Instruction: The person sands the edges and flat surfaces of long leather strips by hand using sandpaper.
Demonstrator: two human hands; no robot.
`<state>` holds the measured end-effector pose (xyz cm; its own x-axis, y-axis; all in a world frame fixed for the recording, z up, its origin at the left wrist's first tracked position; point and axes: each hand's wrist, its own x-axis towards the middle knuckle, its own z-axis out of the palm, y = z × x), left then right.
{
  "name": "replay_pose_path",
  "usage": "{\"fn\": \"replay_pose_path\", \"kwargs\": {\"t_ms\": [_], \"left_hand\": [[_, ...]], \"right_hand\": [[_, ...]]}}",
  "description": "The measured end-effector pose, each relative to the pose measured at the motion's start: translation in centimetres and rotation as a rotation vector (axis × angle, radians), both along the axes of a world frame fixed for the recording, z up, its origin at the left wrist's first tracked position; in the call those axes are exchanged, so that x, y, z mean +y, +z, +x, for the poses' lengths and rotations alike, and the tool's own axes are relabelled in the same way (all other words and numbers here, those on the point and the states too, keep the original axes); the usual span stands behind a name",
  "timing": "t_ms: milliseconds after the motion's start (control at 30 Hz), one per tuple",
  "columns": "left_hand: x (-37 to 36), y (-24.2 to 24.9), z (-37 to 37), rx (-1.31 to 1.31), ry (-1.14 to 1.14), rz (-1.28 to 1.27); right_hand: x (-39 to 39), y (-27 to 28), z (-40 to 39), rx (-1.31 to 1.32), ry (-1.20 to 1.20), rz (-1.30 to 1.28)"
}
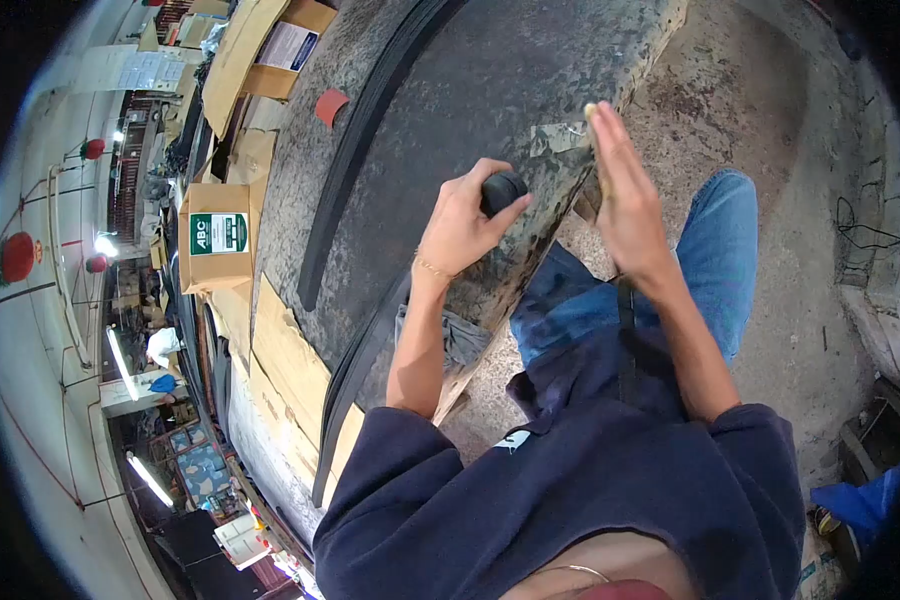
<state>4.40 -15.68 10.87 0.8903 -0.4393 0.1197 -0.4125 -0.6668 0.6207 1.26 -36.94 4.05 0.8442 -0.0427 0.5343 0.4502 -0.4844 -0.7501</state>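
Observation:
My left hand (pixel 465 218), with a thin bracelet at the wrist, is wrapped round a dark rounded object (pixel 503 192) above the worktable (pixel 490 90). Past the table's edge, my right hand (pixel 625 200) is held with its fingers stretched out straight and side by side. Something small and yellowish (pixel 591 110) shows at a fingertip. A narrow black strip (pixel 627 340) hangs below the right wrist, over my lap; its upper end is hidden. Grey cloth (pixel 455 338) lies at the table edge below the left hand.
Long black strips (pixel 355 150) curve along the table, with more strips (pixel 355 370) nearer my left arm. A reddish piece (pixel 331 107) lies beyond them. An open carton with a green label (pixel 217 270) and cardboard (pixel 288 345) are at the left. Blue fabric (pixel 865 505) is at lower right.

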Motion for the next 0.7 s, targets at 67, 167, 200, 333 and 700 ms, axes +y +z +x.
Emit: {"fn": "replay_pose_path", "kwargs": {"t_ms": [67, 167, 200, 333, 700], "left_hand": [[0.1, -2.1, 0.4, -0.104, 0.038, 0.015], [-0.8, -2.7, 0.3, -0.263, 0.041, 0.026], [-0.9, -2.4, 0.2, -0.264, 0.040, 0.028], [-0.5, -1.2, 0.0, -0.270, 0.012, 0.038], [-1.0, -5.9, 0.9, -0.319, -0.086, 0.250]], "right_hand": [[-1.3, -0.8, 0.5, 0.042, -0.051, 0.008], [-2.4, -0.8, 0.2, 0.094, -0.087, 0.010], [-2.7, 0.0, -0.2, 0.093, -0.088, 0.013], [-2.6, 2.1, -2.2, 0.352, 0.040, 0.022], [-5.5, -0.4, -0.6, 0.170, -0.034, -0.060]]}}
